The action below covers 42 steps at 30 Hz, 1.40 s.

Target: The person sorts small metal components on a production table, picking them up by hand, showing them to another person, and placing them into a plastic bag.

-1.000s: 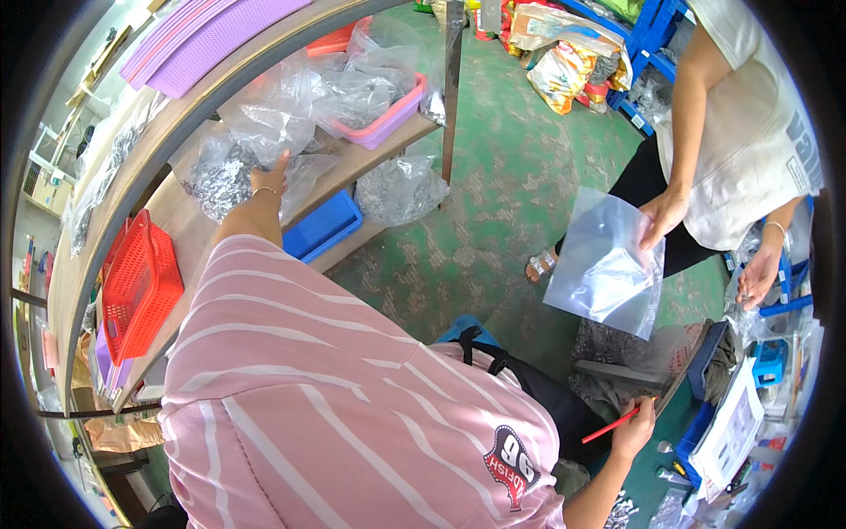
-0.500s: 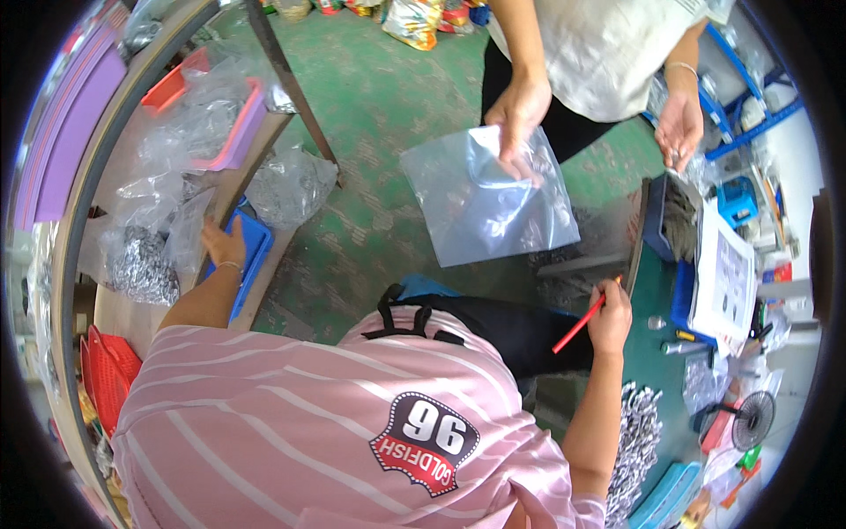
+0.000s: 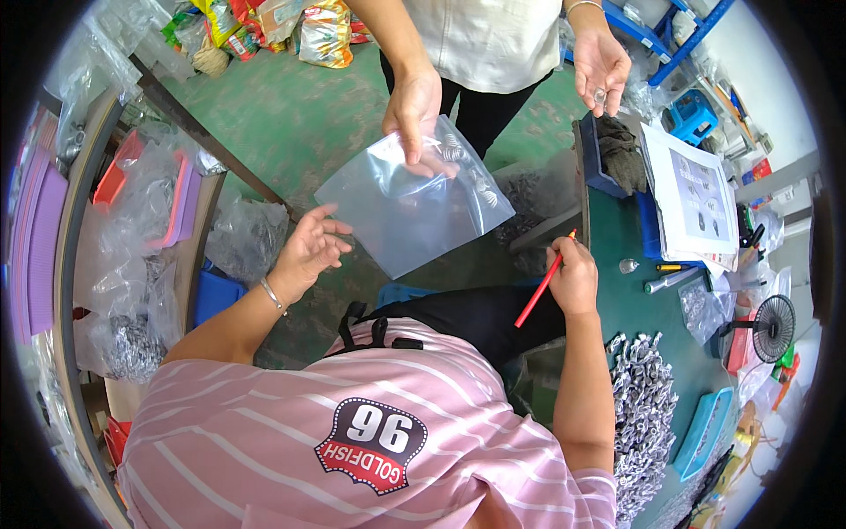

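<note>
My left hand [image 3: 310, 249] is raised with its fingers apart and holds nothing. It is close to the left edge of a clear plastic bag [image 3: 388, 229], and I see no contact. Several small silvery rings [image 3: 483, 187] show at the bag's right side. A person facing me grips the bag with one hand [image 3: 412, 106]; their other hand [image 3: 603, 69] lies palm up with a small shiny piece on it. In my right hand [image 3: 573, 280] is a slim red pen [image 3: 532, 301], held slanting beside the green table's edge.
On the green table [image 3: 608, 238] at right are a heap of metal parts [image 3: 639, 423], a paper sheet [image 3: 696, 194], a small black fan [image 3: 774, 328] and a light-blue tray [image 3: 705, 432]. Shelving at left carries a blue bin [image 3: 216, 295] and bagged parts [image 3: 132, 344].
My left hand has left the blue bin at the left shelf and come over beside the plastic bag. My right hand keeps the pen. The view has shifted.
</note>
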{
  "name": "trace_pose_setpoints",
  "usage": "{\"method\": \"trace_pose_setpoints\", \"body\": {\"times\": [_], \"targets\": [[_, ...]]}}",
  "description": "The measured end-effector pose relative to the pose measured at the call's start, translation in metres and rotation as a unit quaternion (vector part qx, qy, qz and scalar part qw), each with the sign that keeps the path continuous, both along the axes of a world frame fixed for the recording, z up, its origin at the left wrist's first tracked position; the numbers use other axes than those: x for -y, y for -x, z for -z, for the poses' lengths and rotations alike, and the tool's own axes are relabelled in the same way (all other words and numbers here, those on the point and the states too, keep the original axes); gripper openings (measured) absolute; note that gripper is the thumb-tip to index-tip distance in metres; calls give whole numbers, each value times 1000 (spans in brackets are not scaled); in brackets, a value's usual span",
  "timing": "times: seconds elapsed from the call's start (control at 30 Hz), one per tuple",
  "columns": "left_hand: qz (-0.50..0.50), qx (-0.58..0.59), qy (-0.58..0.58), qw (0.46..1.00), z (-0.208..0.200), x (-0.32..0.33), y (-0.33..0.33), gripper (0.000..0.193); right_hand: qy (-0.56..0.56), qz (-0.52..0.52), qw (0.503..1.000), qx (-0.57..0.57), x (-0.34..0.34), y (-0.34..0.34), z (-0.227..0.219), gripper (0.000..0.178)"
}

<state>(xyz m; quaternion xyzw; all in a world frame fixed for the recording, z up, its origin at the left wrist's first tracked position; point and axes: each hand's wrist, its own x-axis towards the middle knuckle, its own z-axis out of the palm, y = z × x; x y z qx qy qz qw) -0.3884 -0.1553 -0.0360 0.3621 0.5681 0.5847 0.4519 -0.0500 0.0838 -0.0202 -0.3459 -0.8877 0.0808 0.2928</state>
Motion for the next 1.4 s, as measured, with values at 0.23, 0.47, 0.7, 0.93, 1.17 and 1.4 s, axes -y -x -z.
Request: {"method": "trace_pose_setpoints", "body": {"times": [0.23,0.47,0.7,0.93,1.17,1.4], "targets": [[10,26,44,999,-11,-6,-10,68,5,7,1000,-8,-1,-3,2,12],[28,57,38,997,-6,-3,-20,55,14,6,1000,-10,0,0,0,13],[51,161,-32,985,-43,-33,-39,14,380,41,854,-352,-8,12,17,14],[161,86,-125,975,-80,-58,-42,7,593,-37,713,-372,19,92,-30,29],[162,138,-116,970,-107,-69,-68,12,712,-115,514,-464,23,78,-25,22],[192,190,-97,958,-89,-83,-70,24,655,-97,495,-562,42,31,-24,21]]}}
